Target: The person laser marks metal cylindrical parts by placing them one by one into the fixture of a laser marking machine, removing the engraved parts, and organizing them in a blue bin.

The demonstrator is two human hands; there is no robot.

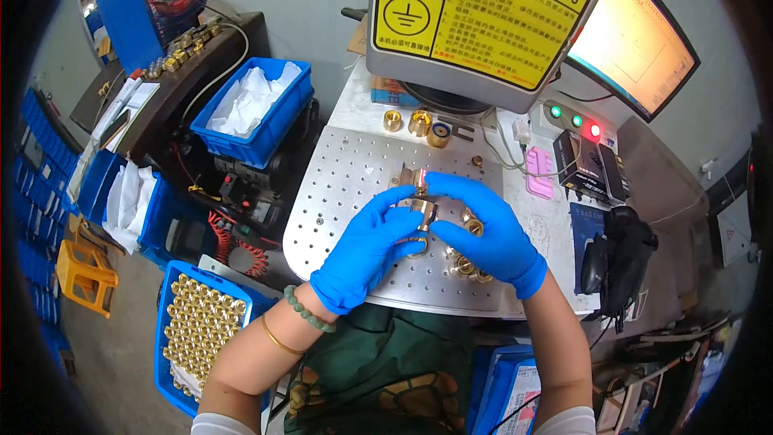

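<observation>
Both hands wear blue gloves over a perforated metal plate (338,193). My left hand (370,242) has its fingers closed round a brass fitting (424,211) near the plate's middle. Close against the same fitting, my right hand (483,229) curves with thumb and forefinger apart, and its forefinger tip is by a small metal block (409,179). Whether the right fingertips touch the fitting is unclear. Another brass ring (417,246) shows under the left fingers. Several brass fittings (465,264) lie partly hidden below my right hand.
Three brass fittings (419,122) stand at the plate's back edge, below a machine with a yellow warning label (467,16). A pink tray (539,173) and black box (576,161) lie right. A blue crate (165,354) of brass fittings is lower left; a monitor (636,32) is upper right.
</observation>
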